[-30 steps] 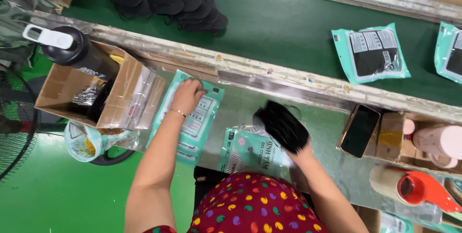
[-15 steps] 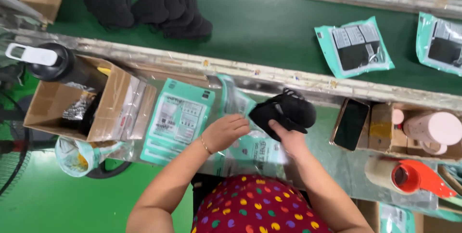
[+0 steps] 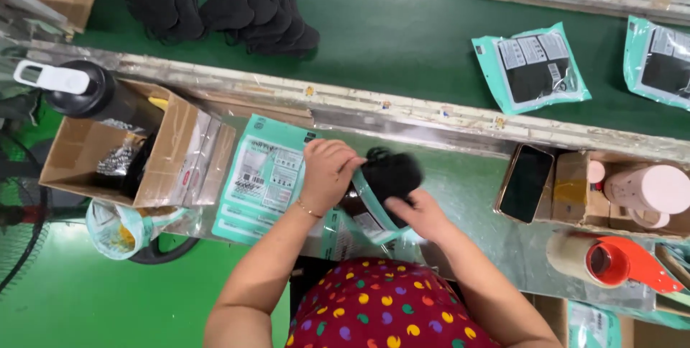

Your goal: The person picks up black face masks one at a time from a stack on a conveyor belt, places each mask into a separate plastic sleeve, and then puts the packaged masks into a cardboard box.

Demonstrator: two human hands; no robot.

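An open cardboard box (image 3: pixel 122 158) stands far left; beside it a stack of teal pouches (image 3: pixel 262 175) lies on the counter (image 3: pixel 467 197). The left hand (image 3: pixel 327 172) grips an open teal pouch (image 3: pixel 374 211), the right hand (image 3: pixel 417 211) pressing black masks (image 3: pixel 392 174) inside; half a second ago they were above it. Two filled pouches (image 3: pixel 532 66) lie on the green belt.

The person wears a dark red garment (image 3: pixel 381 305) covered with many small dots in yellow, green, blue, purple and orange. The dots are round and lie scattered over the whole cloth. The garment has no long sleeves, so both forearms are bare down to the hands. On the wrist of the left hand (image 3: pixel 327 172) there is a thin gold-coloured bracelet (image 3: pixel 309 209). The right hand (image 3: pixel 417 213) shows no ring and no bracelet.
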